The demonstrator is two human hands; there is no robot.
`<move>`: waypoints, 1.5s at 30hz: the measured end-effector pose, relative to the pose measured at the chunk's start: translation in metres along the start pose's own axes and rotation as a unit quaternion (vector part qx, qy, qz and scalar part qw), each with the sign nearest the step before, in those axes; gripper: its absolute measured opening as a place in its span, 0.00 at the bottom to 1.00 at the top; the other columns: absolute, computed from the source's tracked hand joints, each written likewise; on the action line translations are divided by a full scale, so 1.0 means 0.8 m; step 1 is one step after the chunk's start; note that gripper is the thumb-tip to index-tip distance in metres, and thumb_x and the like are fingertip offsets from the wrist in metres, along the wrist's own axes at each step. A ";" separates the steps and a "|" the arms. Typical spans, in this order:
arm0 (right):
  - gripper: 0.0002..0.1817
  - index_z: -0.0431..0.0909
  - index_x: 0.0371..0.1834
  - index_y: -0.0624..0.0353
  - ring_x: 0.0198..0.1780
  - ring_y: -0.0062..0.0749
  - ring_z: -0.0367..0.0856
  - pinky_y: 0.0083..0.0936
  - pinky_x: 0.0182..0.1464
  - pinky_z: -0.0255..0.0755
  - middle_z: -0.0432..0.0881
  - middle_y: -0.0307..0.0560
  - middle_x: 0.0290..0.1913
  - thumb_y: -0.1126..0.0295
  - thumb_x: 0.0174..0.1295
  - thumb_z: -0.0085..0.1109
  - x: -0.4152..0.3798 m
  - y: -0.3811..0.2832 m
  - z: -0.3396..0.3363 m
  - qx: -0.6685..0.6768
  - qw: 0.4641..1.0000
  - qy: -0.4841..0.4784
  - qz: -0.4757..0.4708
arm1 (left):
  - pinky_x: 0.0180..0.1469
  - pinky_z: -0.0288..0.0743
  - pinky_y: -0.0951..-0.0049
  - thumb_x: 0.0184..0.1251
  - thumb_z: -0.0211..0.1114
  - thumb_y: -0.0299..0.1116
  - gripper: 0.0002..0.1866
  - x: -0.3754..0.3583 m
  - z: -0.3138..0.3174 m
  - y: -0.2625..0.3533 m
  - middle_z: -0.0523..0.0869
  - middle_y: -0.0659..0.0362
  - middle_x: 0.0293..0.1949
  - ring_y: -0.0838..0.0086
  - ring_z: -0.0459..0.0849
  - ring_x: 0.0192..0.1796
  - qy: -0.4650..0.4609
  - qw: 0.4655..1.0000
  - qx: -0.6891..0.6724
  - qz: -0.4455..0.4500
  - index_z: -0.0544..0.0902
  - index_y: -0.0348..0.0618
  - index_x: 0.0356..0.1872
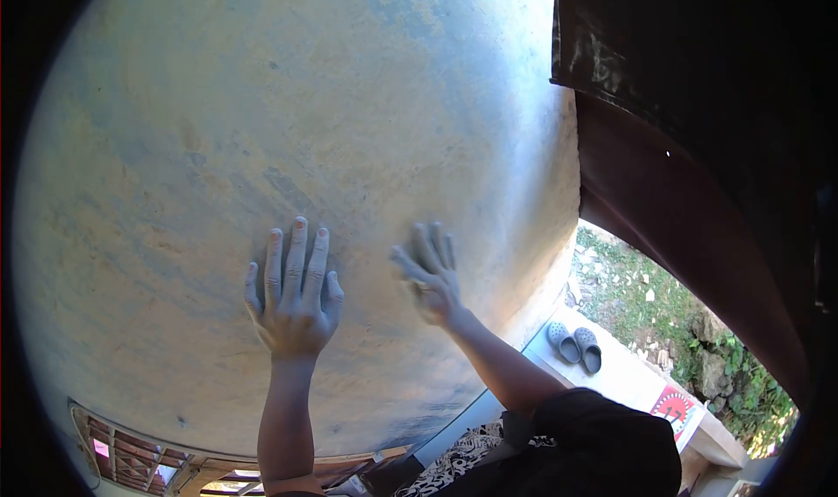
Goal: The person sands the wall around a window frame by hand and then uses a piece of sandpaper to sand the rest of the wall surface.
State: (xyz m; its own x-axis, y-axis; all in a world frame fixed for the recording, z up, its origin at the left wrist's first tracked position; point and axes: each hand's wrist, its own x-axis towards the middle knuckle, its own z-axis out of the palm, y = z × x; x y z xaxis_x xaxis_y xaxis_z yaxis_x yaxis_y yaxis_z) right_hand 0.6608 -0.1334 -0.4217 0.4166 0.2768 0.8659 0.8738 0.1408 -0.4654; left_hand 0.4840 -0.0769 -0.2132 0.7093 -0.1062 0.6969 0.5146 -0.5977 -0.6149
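A broad wall (262, 130) of smooth grey-tan plaster fills most of the head view. My left hand (292, 298) lies flat against it, fingers up and slightly spread, thumb to the right. My right hand (429, 274) touches the wall a little to the right of it, fingers apart and a bit blurred. Both hands look coated in grey mud and neither holds anything. My right arm comes from a black sleeve (594, 445) at the bottom right.
The wall ends at a vertical edge on the right. Beyond it, a pair of grey clogs (575, 345) sits on a pale concrete ledge (628, 379), with grass and rocks (698, 357) behind. A dark overhanging cloth (698, 104) covers the upper right. Wooden slats (131, 453) show at the bottom left.
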 end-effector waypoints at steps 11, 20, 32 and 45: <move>0.31 0.70 0.85 0.39 0.92 0.60 0.36 0.59 0.88 0.28 0.49 0.54 0.92 0.57 0.80 0.55 0.109 -0.041 -0.023 0.016 0.988 0.122 0.095 | 0.81 0.56 0.55 0.71 0.64 0.37 0.25 -0.003 0.003 0.000 0.81 0.64 0.77 0.71 0.75 0.79 0.029 0.999 -0.036 0.014 0.86 0.61 0.69; 0.30 0.71 0.85 0.42 0.92 0.57 0.36 0.58 0.88 0.26 0.50 0.55 0.91 0.59 0.80 0.56 0.074 -0.015 -0.019 -0.027 0.999 0.012 -0.012 | 0.81 0.55 0.50 0.75 0.61 0.35 0.23 -0.014 -0.038 -0.071 0.81 0.53 0.75 0.56 0.73 0.80 0.075 0.996 -0.015 -0.037 0.87 0.50 0.68; 0.26 0.80 0.77 0.42 0.89 0.56 0.52 0.50 0.89 0.41 0.66 0.46 0.86 0.70 0.76 0.60 0.137 -0.090 0.009 -0.024 0.985 0.101 -0.137 | 0.78 0.58 0.57 0.73 0.62 0.37 0.24 -0.021 -0.049 -0.097 0.82 0.59 0.75 0.62 0.74 0.79 0.071 0.997 -0.004 -0.043 0.88 0.54 0.68; 0.23 0.81 0.74 0.58 0.86 0.69 0.58 0.55 0.85 0.50 0.73 0.56 0.81 0.68 0.79 0.58 0.153 -0.164 0.021 0.032 0.983 0.163 -0.085 | 0.74 0.61 0.63 0.67 0.64 0.33 0.23 -0.025 -0.049 -0.095 0.84 0.62 0.74 0.69 0.77 0.77 0.085 0.994 -0.067 -0.028 0.90 0.54 0.63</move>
State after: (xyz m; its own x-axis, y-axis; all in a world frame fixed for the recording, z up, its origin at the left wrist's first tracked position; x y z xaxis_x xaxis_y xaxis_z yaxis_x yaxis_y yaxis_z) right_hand 0.5931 -0.1017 -0.2580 0.3327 -0.0726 0.9402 0.9248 0.2202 -0.3103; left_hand 0.4119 -0.0602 -0.1655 0.5842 -0.1965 0.7875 0.4731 -0.7060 -0.5271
